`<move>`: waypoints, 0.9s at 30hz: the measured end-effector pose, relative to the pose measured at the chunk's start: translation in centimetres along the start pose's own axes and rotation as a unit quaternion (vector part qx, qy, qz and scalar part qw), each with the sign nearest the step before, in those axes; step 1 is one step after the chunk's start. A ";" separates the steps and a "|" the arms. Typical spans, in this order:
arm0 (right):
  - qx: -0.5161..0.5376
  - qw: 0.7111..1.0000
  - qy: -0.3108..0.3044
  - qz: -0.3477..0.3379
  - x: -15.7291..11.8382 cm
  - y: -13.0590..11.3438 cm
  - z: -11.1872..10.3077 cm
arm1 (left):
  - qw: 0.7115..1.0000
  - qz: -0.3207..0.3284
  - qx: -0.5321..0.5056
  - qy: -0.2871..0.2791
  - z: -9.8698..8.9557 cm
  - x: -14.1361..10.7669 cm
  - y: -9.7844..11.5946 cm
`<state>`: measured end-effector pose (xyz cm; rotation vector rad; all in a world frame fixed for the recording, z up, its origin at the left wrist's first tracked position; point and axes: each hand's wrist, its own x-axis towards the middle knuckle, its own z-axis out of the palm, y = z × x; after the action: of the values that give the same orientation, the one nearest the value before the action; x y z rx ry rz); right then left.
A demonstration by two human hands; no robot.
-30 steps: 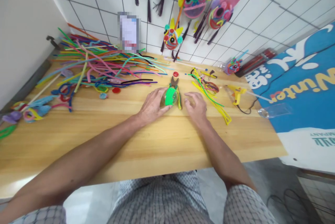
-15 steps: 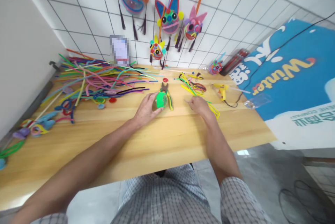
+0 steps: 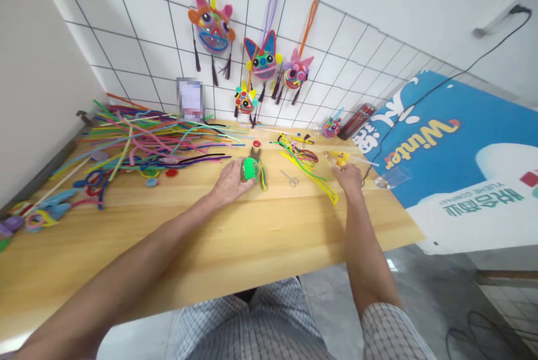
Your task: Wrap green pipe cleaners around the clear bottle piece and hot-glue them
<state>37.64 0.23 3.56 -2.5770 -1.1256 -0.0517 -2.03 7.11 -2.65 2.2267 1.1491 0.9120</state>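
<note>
My left hand [image 3: 229, 182] is wrapped round a small clear ball with a bright green patch [image 3: 251, 169], held low over the table. Just behind and beside the ball lie pliers with yellow and green handles [image 3: 263, 179]. Over on the right, my right hand [image 3: 348, 176] has its fingers closed at the handle of a yellow hot glue gun [image 3: 338, 157]; the hand hides part of the handle. Small scissors [image 3: 291, 179] lie between my two hands. Yellow and green fuzzy sticks [image 3: 309, 172] lie between the scissors and the glue gun.
A heap of coloured pipe cleaners [image 3: 159, 138] covers the back left. Decorated masks [image 3: 264, 63] hang on the wall grid. A dark bottle [image 3: 357, 120] stands at the back right. The black cord [image 3: 380, 144] runs by the blue poster [image 3: 474, 135].
My right hand has moved right, from the middle of the table to the glue gun, and closed on it. The scissors now show where it was. My left hand keeps the ball.
</note>
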 end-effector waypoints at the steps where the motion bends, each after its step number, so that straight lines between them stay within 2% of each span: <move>1: 0.003 0.999 0.014 0.029 0.5 1.1 0.0 | 1.000 0.006 0.002 0.008 0.2 0.0 -0.1; 4: 0.025 0.997 0.025 0.071 1.7 2.8 1.1 | 0.999 0.032 0.007 0.038 1.0 -0.3 -0.7; 9: 0.100 0.993 0.012 0.058 4.4 2.3 3.0 | 0.999 0.034 -0.015 0.037 1.2 -0.6 -1.4; 12: 0.154 0.987 0.006 0.035 5.7 1.1 2.2 | 0.998 0.036 -0.026 0.037 1.0 -0.6 -1.5; 15: 0.210 0.978 0.003 -0.011 5.5 -0.5 0.5 | 0.999 0.036 -0.022 0.032 0.9 -0.6 -1.4; 17: 0.273 0.959 0.007 -0.080 4.1 -1.9 -0.8 | 0.999 0.037 -0.019 0.024 0.9 -0.6 -1.5; 19: 0.382 0.899 0.008 -0.212 1.9 -3.6 -2.0 | 0.999 0.037 -0.016 0.023 1.1 -0.5 -1.7; 21: 0.419 0.859 0.007 -0.294 -0.2 -5.5 -3.1 | 0.999 0.034 -0.011 0.029 1.3 -0.6 -1.9; 24: 0.454 0.828 -0.012 -0.329 -1.6 -8.2 -4.4 | 0.999 0.028 -0.009 0.045 1.2 -0.7 -2.1; 27: 0.479 0.817 -0.026 -0.319 -0.5 -9.8 -5.4 | 0.996 0.036 -0.010 0.077 0.1 -0.9 -1.1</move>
<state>30.77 4.43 11.38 -1.2659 -1.4755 0.3447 -2.84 6.95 -3.74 2.2260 1.1262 1.1377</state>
